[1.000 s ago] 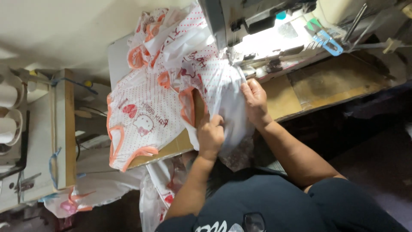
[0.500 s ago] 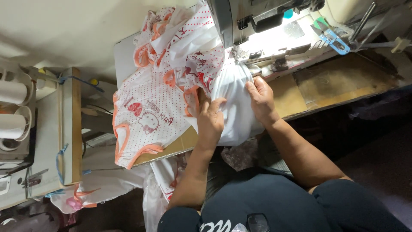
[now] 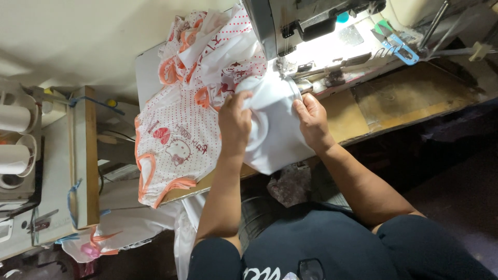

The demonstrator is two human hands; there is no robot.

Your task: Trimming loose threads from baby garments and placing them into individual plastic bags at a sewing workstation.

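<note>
A plain white piece of fabric [image 3: 275, 137] lies over the wooden table edge, bunched up just below the needle area of a grey sewing machine [image 3: 306, 21]. My left hand [image 3: 234, 122] grips its left side with curled fingers. My right hand [image 3: 311, 118] pinches its right edge close to the presser foot [image 3: 284, 66]. Left of my hands is a stack of white garments with red dots and orange trim [image 3: 179, 140], the top one showing a cartoon cat print.
The wooden table top [image 3: 410, 96] runs to the right, with blue snips [image 3: 398, 47] beside the machine bed. White thread cones [image 3: 14, 119] stand on a second machine at the far left. More fabric [image 3: 119, 233] hangs below the table.
Both hands have moved up along the white fabric toward the needle and gathered it under the machine. The left hand went from pressing flat to gripping the cloth.
</note>
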